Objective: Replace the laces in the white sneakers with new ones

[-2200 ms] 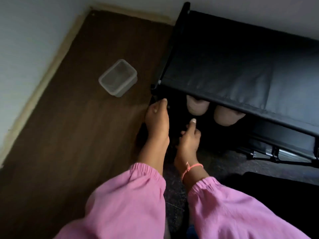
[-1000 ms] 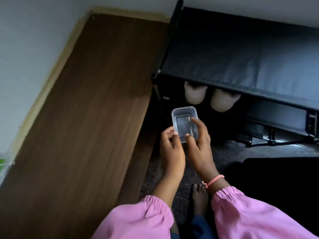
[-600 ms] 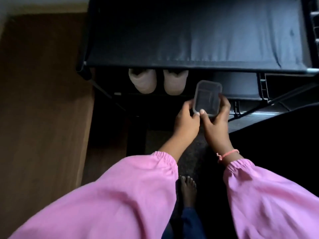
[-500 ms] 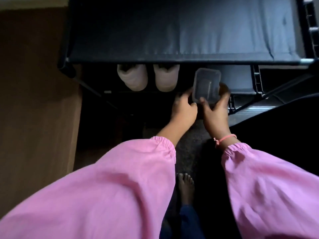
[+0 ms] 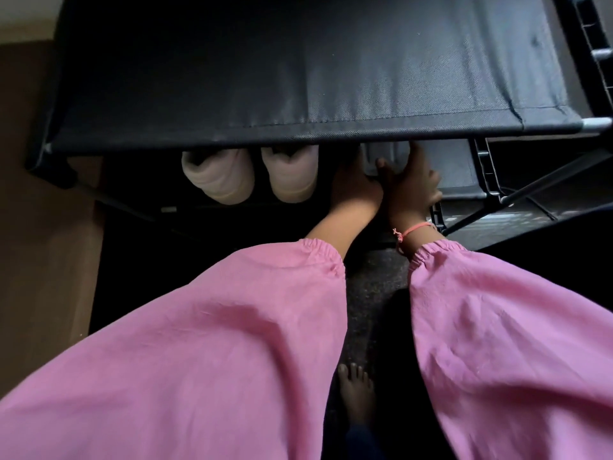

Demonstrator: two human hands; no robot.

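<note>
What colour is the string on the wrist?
The wrist string is coral pink, seen in the head view.

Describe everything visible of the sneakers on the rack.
The sneakers are a whitish pair, side by side on the rack's lower shelf, only their rounded ends poking out from under the top shelf. Each shows a smooth upper over a thick pale sole rim. The rest, laces included, is hidden. Nothing touches them; the left hand is just to their right, apart.
</note>
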